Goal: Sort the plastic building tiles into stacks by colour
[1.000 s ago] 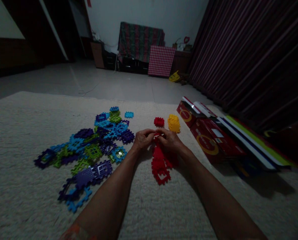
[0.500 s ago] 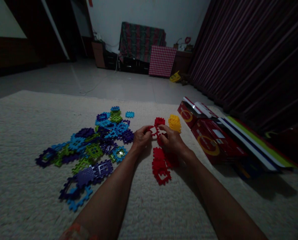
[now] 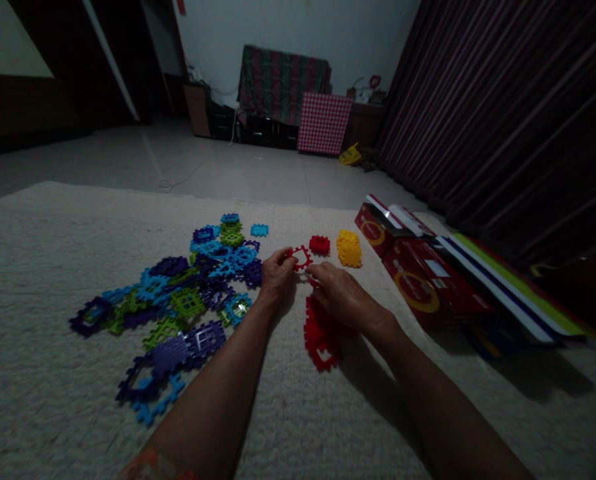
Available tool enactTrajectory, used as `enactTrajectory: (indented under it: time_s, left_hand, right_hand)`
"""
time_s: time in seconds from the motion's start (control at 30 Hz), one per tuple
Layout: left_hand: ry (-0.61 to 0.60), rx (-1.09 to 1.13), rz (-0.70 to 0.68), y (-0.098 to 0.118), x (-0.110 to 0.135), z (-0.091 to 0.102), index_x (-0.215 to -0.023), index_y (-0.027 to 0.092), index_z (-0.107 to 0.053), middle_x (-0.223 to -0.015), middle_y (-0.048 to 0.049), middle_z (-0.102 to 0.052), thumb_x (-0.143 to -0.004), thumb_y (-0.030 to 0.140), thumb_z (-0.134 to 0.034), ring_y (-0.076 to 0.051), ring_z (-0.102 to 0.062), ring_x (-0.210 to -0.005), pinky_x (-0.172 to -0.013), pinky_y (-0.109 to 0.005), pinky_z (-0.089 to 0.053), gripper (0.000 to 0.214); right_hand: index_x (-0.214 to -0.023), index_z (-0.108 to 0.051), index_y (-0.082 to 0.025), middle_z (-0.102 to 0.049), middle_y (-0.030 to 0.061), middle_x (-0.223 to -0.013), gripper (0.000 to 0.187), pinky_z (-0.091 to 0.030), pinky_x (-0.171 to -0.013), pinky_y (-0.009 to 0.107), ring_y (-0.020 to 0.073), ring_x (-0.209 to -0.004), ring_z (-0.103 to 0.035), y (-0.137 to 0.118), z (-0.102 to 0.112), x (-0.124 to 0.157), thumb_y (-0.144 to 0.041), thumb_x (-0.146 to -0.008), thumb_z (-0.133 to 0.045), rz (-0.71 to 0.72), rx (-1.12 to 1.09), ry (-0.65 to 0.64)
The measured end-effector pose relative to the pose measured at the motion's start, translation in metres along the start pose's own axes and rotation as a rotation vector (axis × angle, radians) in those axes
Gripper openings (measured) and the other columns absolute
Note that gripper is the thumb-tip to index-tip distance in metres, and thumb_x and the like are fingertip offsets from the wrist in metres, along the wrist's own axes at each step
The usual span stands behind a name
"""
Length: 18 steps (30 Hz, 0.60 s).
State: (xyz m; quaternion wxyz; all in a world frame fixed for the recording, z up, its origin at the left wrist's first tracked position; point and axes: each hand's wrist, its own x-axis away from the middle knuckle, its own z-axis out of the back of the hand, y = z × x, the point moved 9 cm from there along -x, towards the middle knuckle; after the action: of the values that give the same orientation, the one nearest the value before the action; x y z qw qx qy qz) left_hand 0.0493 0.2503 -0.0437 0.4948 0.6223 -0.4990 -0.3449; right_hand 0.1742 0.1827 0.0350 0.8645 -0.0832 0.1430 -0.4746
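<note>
My left hand (image 3: 278, 275) is closed, its thumb and fingers pinching a red square building piece (image 3: 309, 258) with an open middle and toothed edges. To its right, my right hand (image 3: 342, 291) is bent with fingertips pointing left. A bit of red shows beneath those fingers, seemingly another red piece partly hidden by them. Below my right hand lies a group of red pieces (image 3: 323, 340) on the mat, partly covered by the hand. A small red stack (image 3: 320, 245) sits beyond both hands, beside a stack of yellow pieces (image 3: 349, 248).
Purple, blue and green toothed pieces (image 3: 171, 353) are heaped to the left on the pale mat (image 3: 278, 420). One light-blue piece (image 3: 259, 229) lies apart. On the right stand red boxes (image 3: 431, 283) with flat coloured sheets (image 3: 518, 287). A dark curtain (image 3: 468, 100) hangs behind them.
My hands have moved apart. My left hand has shifted slightly left with its red piece, while my right hand has drawn back toward the red group, uncovering the small red stack.
</note>
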Motion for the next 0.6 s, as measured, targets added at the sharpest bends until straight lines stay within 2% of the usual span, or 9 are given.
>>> enactTrajectory:
  time_s: [0.07,0.13,0.23,0.33,0.47,0.6]
  left_hand:
    - [0.001,0.000,-0.003,0.001,0.001,-0.001,-0.105,0.010,-0.072,-0.075,-0.0031,-0.069,-0.061,0.019,-0.067,-0.011,-0.057,-0.060,-0.057,-0.024,-0.046,0.045]
    - [0.001,-0.017,-0.023,0.001,0.000,0.000,-0.105,0.009,-0.072,-0.074,-0.0028,-0.069,-0.061,0.019,-0.067,-0.011,-0.057,-0.059,-0.057,-0.024,-0.046,0.045]
    - [-0.033,-0.054,-0.056,0.000,-0.002,-0.002,-0.105,0.010,-0.073,-0.073,-0.0021,-0.068,-0.061,0.020,-0.068,-0.011,-0.057,-0.059,-0.056,-0.023,-0.045,0.045]
    - [-0.090,-0.078,-0.088,0.000,-0.002,-0.005,-0.108,0.011,-0.072,-0.070,-0.0003,-0.066,-0.061,0.022,-0.069,-0.011,-0.056,-0.057,-0.053,-0.023,-0.044,0.048]
    - [-0.146,-0.091,-0.098,0.001,0.000,-0.009,-0.109,0.012,-0.072,-0.062,0.0034,-0.061,-0.060,0.023,-0.070,-0.010,-0.052,-0.052,-0.051,-0.023,-0.042,0.051]
    - [-0.191,-0.099,-0.100,0.000,0.001,-0.013,-0.111,0.013,-0.072,-0.063,0.0034,-0.062,-0.059,0.023,-0.069,-0.010,-0.052,-0.052,-0.051,-0.023,-0.041,0.053]
  right_hand:
    - [-0.121,-0.062,-0.017,-0.068,0.0116,-0.107,0.039,-0.051,-0.087,0.039,0.0255,-0.098,-0.064,-0.011,-0.004,0.004,-0.009,-0.082,-0.060,0.051,-0.038,-0.096]
    - [-0.117,-0.063,-0.019,-0.068,0.0097,-0.105,0.033,-0.052,-0.087,0.040,0.0250,-0.098,-0.064,-0.017,-0.003,0.006,-0.015,-0.084,-0.063,0.081,-0.060,-0.119]
    - [-0.116,-0.063,-0.020,-0.066,0.0104,-0.113,0.030,-0.051,-0.092,0.041,0.0247,-0.104,-0.062,-0.013,0.008,0.000,-0.015,-0.087,-0.061,0.078,-0.049,0.039]
    - [-0.123,-0.059,-0.019,-0.058,0.0148,-0.131,0.039,-0.047,-0.104,0.047,0.0281,-0.123,-0.055,-0.001,0.016,-0.008,-0.013,-0.085,-0.062,0.071,-0.001,0.224]
    - [-0.129,-0.057,-0.014,-0.054,0.0191,-0.139,0.048,-0.042,-0.109,0.052,0.0321,-0.130,-0.049,0.015,0.005,-0.014,-0.010,-0.081,-0.064,0.063,0.062,0.241]
    - [-0.127,-0.058,-0.017,-0.058,0.0172,-0.136,0.047,-0.043,-0.106,0.052,0.0303,-0.127,-0.052,0.021,0.000,-0.013,-0.009,-0.081,-0.063,0.070,0.055,0.240]
